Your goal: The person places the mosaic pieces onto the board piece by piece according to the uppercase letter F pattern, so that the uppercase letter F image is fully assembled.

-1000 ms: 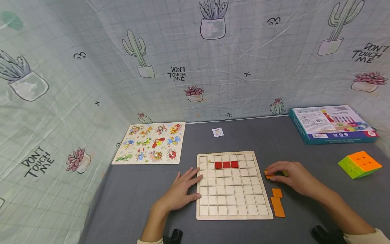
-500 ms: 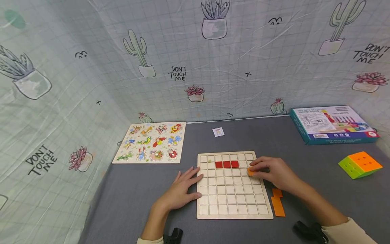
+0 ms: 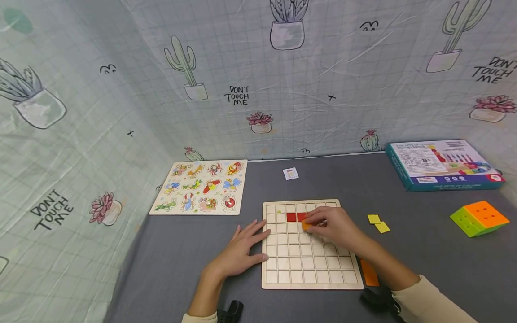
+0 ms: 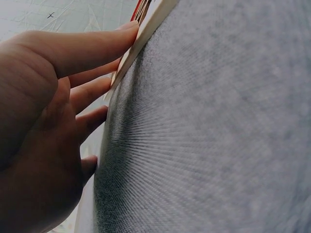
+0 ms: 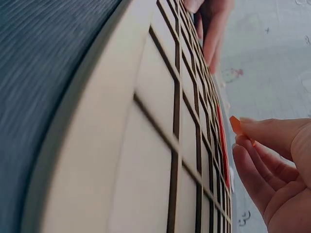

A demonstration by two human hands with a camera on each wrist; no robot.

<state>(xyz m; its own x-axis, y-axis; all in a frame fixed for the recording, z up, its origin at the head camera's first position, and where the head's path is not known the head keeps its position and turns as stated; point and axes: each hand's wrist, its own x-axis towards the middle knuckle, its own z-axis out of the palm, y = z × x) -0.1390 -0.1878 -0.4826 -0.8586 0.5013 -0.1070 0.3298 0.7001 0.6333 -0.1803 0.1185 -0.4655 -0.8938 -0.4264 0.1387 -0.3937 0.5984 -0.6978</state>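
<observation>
A wooden grid board (image 3: 299,264) lies on the grey table, with red square tiles (image 3: 291,217) in its second row from the top. Above the board, my right hand (image 3: 337,227) pinches an orange square tile (image 3: 305,225) between thumb and fingers, just below the red tiles. The right wrist view shows that orange tile (image 5: 236,125) at the fingertips, apart from the board. My left hand (image 3: 239,253) rests at the board's left edge, fingers spread and fairly straight, tips touching the rim (image 4: 153,24). The right hand hides part of the red row.
Orange tiles (image 3: 369,273) lie right of the board, partly under the right forearm. Two yellow tiles (image 3: 382,227) lie farther back. A puzzle cube (image 3: 479,218), a game box (image 3: 444,165), an insect picture board (image 3: 199,187) and a small printed card (image 3: 290,173) stand around.
My right hand has picked up an orange tile beside the board and carried it left over the grid, uncovering the yellow tiles. The left hand has stayed in place.
</observation>
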